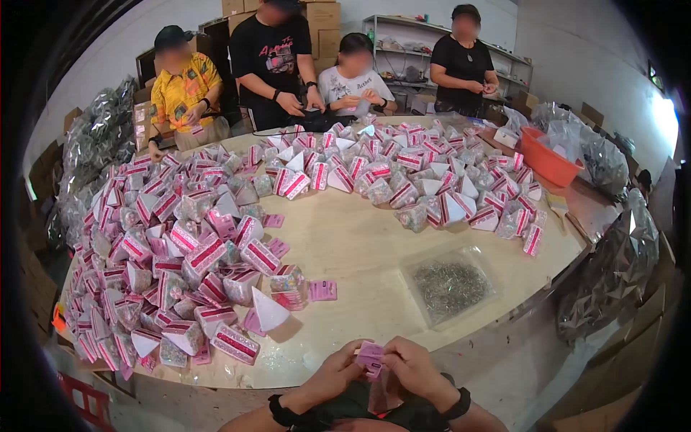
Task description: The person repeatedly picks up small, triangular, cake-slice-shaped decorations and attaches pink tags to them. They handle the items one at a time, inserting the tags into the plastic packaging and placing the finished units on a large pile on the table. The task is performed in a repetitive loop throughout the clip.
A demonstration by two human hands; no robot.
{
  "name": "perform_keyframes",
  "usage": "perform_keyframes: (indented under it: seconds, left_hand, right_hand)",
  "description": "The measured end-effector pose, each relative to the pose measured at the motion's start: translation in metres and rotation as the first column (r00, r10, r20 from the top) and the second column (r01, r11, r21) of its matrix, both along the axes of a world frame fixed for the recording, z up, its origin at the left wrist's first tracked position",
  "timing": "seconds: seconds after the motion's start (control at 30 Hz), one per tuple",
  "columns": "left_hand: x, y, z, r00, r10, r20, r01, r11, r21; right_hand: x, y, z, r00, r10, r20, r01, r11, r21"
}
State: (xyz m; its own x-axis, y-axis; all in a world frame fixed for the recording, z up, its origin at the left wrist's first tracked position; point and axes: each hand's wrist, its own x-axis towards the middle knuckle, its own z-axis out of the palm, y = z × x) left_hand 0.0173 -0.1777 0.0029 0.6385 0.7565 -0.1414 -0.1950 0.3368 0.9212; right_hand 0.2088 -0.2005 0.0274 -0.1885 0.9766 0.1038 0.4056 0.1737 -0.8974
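Just off the table's near edge, my left hand (335, 369) pinches the left side of a small pink card (371, 357). My right hand (412, 366) is closed on the card's right side, fingertips pressed together at its edge. Below the card, by my right hand, hangs what looks like a clear plastic bag (385, 394), partly hidden. A shallow clear tray (471, 253) of loose, thin metal pieces sits on the table beyond my right hand. Nearest on the left are a white cone-shaped piece (270, 310) and another pink card (323, 290) lying flat.
Heaps of clear bags with pink-and-white labels (205, 259) cover the left and far sides of the pale table (353, 245). An orange basin (551, 160) stands at the far right. Several people are across the table. Silvery plastic sacks (612, 266) bulge beside the right edge.
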Motion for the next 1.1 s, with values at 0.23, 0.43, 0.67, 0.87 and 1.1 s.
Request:
perform_keyframes:
  seconds: [0.23,0.43,0.67,0.87,1.1]
  left_hand:
    - [-0.003,0.000,-0.001,0.992,0.050,-0.113,-0.035,0.990,0.136]
    - [-0.001,-0.003,0.003,0.957,0.178,-0.229,-0.098,0.941,0.323]
    - [-0.004,0.002,0.004,0.985,0.113,-0.130,-0.092,0.984,0.154]
    - [-0.003,0.003,-0.002,0.995,0.096,-0.031,-0.092,0.989,0.116]
    - [-0.004,0.005,0.008,0.981,0.109,-0.159,-0.097,0.992,0.083]
  right_hand:
    - [-0.017,-0.002,0.006,1.000,-0.007,-0.004,0.006,1.000,-0.018]
    - [-0.022,-0.002,0.002,0.997,-0.074,-0.026,0.073,0.997,-0.006]
    - [-0.014,0.022,0.010,0.939,-0.180,-0.293,0.125,0.973,-0.196]
    - [-0.013,0.026,0.013,0.823,-0.222,-0.523,0.034,0.938,-0.345]
    - [-0.021,0.019,0.016,0.896,-0.083,-0.437,-0.071,0.943,-0.325]
